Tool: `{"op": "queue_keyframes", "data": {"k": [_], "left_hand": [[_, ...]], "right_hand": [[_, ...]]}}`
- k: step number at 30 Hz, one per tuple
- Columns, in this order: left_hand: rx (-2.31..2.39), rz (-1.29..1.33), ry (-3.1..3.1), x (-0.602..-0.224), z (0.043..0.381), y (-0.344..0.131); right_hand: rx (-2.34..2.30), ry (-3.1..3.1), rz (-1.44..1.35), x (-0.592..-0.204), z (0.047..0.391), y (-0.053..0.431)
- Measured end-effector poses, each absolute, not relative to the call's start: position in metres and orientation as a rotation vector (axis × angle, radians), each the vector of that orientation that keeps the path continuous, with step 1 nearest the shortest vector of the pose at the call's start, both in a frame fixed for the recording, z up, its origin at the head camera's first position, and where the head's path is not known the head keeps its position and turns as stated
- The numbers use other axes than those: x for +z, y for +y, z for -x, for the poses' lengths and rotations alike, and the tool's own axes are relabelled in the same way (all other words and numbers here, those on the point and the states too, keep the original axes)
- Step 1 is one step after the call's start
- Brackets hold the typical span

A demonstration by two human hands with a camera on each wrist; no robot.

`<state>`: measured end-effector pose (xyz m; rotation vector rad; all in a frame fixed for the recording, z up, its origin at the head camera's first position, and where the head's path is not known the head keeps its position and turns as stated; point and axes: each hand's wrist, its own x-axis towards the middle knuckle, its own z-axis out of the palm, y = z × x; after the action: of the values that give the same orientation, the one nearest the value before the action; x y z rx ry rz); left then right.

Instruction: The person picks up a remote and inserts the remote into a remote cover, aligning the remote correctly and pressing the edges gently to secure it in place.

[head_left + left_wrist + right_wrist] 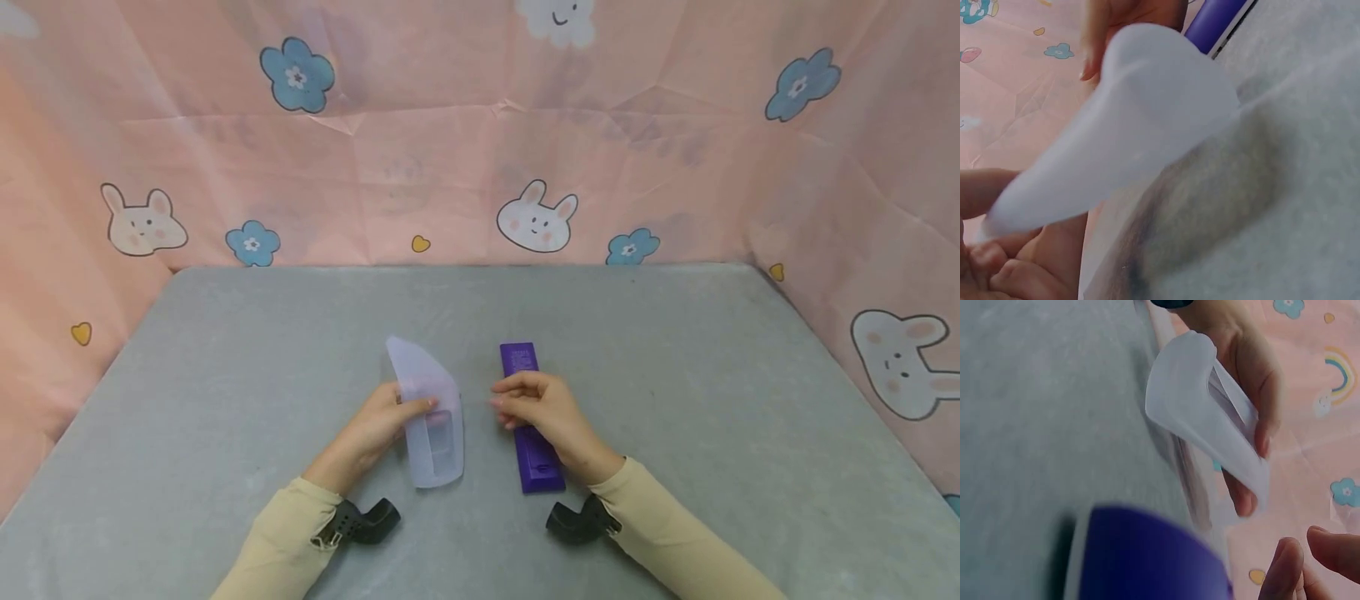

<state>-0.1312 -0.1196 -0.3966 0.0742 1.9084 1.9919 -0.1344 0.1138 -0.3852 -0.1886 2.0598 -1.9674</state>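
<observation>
My left hand grips a translucent white plastic holder, slant-topped and hollow, with the thumb on its near face and the other fingers behind. In the right wrist view the holder shows its folded, open side, pinched between thumb and fingers. To the right, a long flat purple bar-shaped object lies on the table, with small print at its far end. Above its middle is my right hand, fingers loosely bent, thumb and fingertips apart with nothing between them. This hand hides part of the purple object.
A grey cloth-like surface covers the table. Pink curtains printed with rabbits and flowers hang along the back and both sides. Black wrist mounts sit on both cream sleeves.
</observation>
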Motion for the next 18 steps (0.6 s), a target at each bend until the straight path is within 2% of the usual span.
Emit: {"op": "queue_keyframes", "data": {"k": [18], "left_hand": [[2.117, 0.137, 1.750, -0.401, 0.133, -0.116]], "right_hand": [[-1.920, 2.157, 0.042, -0.391, 0.129, 0.167]]}}
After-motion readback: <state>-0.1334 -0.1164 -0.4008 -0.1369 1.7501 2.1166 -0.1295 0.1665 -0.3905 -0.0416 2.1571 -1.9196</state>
